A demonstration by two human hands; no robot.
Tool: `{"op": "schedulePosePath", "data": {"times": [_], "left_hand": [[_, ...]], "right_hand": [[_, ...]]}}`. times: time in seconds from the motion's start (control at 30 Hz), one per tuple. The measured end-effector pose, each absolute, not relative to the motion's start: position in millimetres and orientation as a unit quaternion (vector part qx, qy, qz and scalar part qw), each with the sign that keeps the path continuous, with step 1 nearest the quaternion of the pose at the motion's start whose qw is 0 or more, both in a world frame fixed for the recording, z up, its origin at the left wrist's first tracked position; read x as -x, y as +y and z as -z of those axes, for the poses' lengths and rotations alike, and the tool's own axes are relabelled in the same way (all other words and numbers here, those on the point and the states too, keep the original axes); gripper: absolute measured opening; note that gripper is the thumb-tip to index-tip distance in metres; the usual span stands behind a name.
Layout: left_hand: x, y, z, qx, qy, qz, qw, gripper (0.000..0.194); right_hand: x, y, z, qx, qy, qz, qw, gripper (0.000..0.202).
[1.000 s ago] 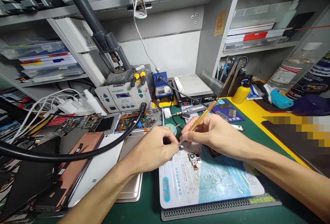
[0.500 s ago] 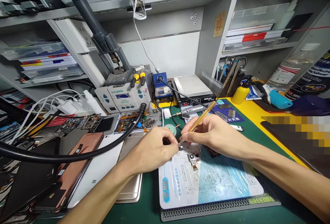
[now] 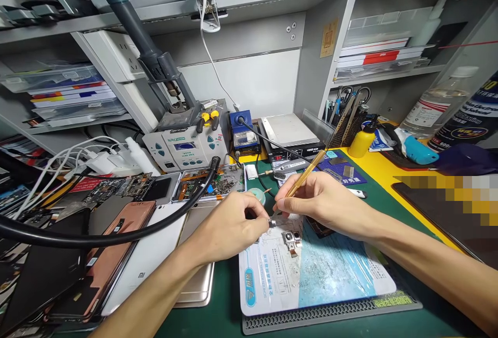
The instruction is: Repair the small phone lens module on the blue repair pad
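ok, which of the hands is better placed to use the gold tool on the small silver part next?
Right, I'd say: the right hand grips the gold tool like a pen, its tip close to the silver part. The left hand has its fingertips there too, apparently steadying it.

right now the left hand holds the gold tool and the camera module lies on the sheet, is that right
Not quite: the head view shows the gold tool in the right hand, not the left hand. The camera module does lie on the sheet.
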State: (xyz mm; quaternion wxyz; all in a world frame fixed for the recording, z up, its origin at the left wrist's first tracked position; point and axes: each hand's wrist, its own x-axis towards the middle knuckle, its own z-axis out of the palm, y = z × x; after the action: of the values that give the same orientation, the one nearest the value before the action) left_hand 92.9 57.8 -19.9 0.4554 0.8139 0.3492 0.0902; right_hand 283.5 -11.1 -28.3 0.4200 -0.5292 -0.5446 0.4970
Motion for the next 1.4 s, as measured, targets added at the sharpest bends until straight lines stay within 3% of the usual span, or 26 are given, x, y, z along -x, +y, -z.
{"op": "schedulePosePath", "data": {"times": [1.4], "left_hand": [[-92.2,58.6,22.7,-0.807,0.344,-0.1,0.469,0.01]], "right_hand": [[-280.8,-13.5,25.8,0.53,-0.54,-0.504,0.416,0.004]]}}
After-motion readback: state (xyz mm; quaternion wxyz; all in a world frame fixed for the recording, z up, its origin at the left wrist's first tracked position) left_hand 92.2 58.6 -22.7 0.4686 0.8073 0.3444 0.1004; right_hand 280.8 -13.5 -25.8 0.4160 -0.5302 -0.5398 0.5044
